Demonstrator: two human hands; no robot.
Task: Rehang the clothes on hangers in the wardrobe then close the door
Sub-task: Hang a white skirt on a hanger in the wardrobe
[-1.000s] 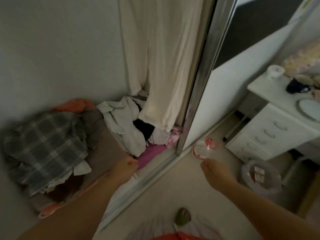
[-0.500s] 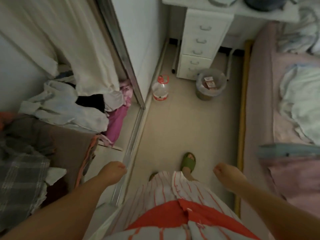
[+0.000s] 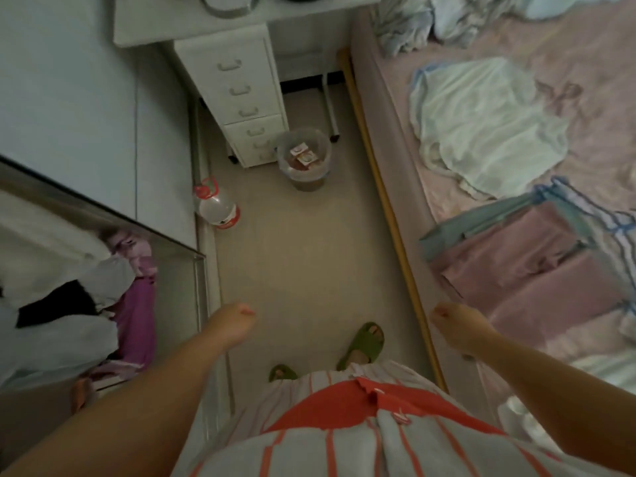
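Note:
I look down at the floor between the wardrobe and the bed. The open wardrobe's bottom at the left holds a heap of loose clothes (image 3: 72, 304), white, black and purple. The sliding door (image 3: 79, 108) stands pushed back beyond it, above the floor track (image 3: 206, 270). On the bed lie a pale green garment (image 3: 481, 129) and folded pink and blue clothes (image 3: 523, 266). My left hand (image 3: 231, 327) hangs over the track with fingers curled, holding nothing. My right hand (image 3: 459, 327) hovers at the bed's edge, fingers curled and empty. No hanger is in view.
A white drawer unit (image 3: 241, 94) stands ahead under a desk. A lined waste bin (image 3: 304, 160) sits beside it, and a water bottle with a red cap (image 3: 216, 206) stands by the door track. The bed frame (image 3: 389, 208) runs along the right. My feet wear green slippers (image 3: 363, 344).
My view has swung from the wardrobe's inside to the right and down, toward the floor and bed. Both hands stay empty and have moved with me, the right one nearing the bed's edge.

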